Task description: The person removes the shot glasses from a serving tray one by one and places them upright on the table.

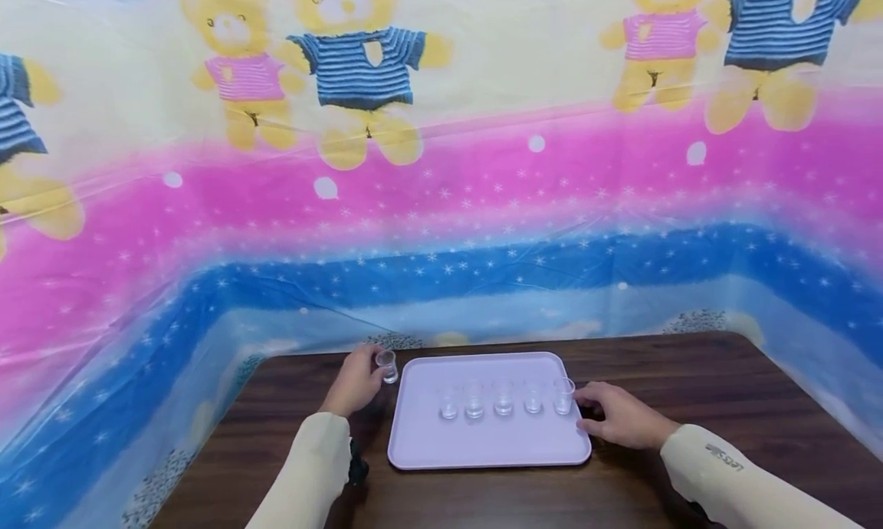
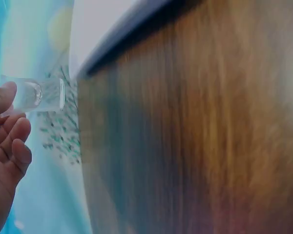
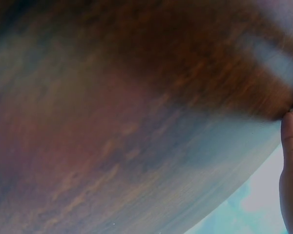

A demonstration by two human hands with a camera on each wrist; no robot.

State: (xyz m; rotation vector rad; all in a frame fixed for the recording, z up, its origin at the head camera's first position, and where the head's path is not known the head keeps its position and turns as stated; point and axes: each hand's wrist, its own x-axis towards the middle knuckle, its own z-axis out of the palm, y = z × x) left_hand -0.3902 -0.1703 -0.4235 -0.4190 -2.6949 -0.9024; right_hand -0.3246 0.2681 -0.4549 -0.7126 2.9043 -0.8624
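In the head view, my left hand (image 1: 355, 381) pinches a small clear shot glass (image 1: 388, 366) just left of the tray. The left wrist view shows this glass (image 2: 39, 95) between the thumb and fingers, with the other fingers loosely bent. Several similar clear glasses (image 1: 503, 399) stand in a row on the pale lilac tray (image 1: 421, 445). By the tray's right edge, my right hand (image 1: 624, 414) has its thumb and fingers apart, close beside the rightmost glass (image 1: 562, 399). Whether its fingertips touch the rim or that glass is unclear. The right wrist view catches only part of this hand (image 3: 292, 165).
The tray lies on a dark brown wooden table (image 1: 483, 502). Behind and around it hangs a cloth (image 1: 441, 169) printed with teddy bears and pink and blue bands. The table's back edge runs close behind the tray.
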